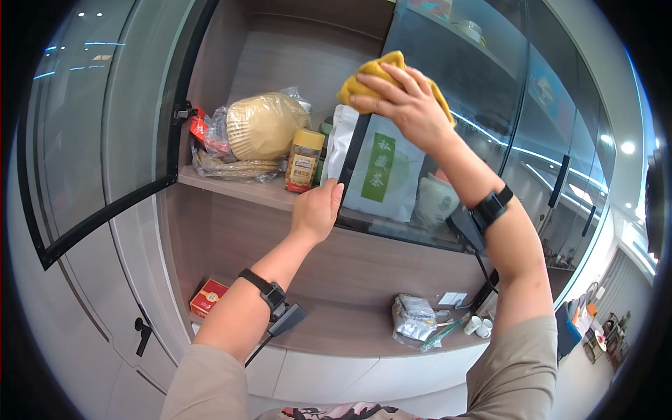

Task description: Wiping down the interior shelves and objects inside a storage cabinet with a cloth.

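Observation:
My right hand (407, 100) presses a folded yellow cloth (375, 68) flat against a glass cabinet door (472, 142) with a black frame. Lower and to the left, my left hand (317, 207) grips the black edge of that same door near its bottom corner. Behind the glass are a white tea bag with a green label (394, 178) and a pale ceramic jar (437, 197). On the open shelf beside my left hand are a jar with a yellow lid (304, 160), a white pouch (340, 139) and paper liners in plastic wrap (268, 126).
Another glass door (68, 131) stands swung open at the left. The lower counter holds a red box (209, 298), a clear bag of packets (413, 315) and white cups (478, 326). A wall socket (452, 298) is behind them. Straps with cabled devices are on both forearms.

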`<state>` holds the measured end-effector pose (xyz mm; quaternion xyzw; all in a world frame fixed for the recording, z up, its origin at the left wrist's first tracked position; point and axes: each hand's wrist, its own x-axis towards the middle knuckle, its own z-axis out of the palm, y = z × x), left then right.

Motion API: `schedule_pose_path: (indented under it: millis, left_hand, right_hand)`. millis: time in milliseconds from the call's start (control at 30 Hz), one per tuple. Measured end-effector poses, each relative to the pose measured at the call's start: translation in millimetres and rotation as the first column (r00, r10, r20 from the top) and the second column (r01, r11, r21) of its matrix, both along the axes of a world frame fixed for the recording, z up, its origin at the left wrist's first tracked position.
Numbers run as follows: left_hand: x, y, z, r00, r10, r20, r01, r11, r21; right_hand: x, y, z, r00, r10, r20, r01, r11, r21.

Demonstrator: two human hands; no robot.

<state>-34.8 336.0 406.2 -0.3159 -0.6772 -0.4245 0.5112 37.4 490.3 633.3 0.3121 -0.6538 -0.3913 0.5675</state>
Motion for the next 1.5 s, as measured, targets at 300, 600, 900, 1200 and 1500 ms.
schedule_pose_path:
  millis: [300, 600, 900, 1200, 1500]
  left_hand:
    - [-1, -1, -3, 0.998, 0.047, -0.047, -0.046, 0.999, 0.013]
    - [1, -4, 0, 0.999, 0.047, 0.023, -0.046, 0.999, -0.016]
    - [-11, -15, -8, 0.989, -0.139, -0.048, 0.140, 0.990, 0.018]
    - [1, -10, 0, 0.995, -0.067, 0.078, 0.068, 0.998, -0.012]
    - [-7, 5, -8, 0.992, 0.092, -0.091, -0.088, 0.995, 0.043]
  right_hand:
    - [-9, -9, 1, 0.998, 0.054, 0.008, -0.053, 0.990, -0.129]
    - [-7, -2, -73, 0.992, 0.125, -0.007, -0.123, 0.959, -0.254]
    - [8, 13, -190, 0.977, 0.095, 0.192, -0.051, 0.974, -0.220]
    - [67, 141, -213, 0.901, -0.094, 0.424, 0.120, 0.992, -0.036]
    - [57, 126, -238, 0.928, -0.104, 0.357, 0.185, 0.962, -0.201]
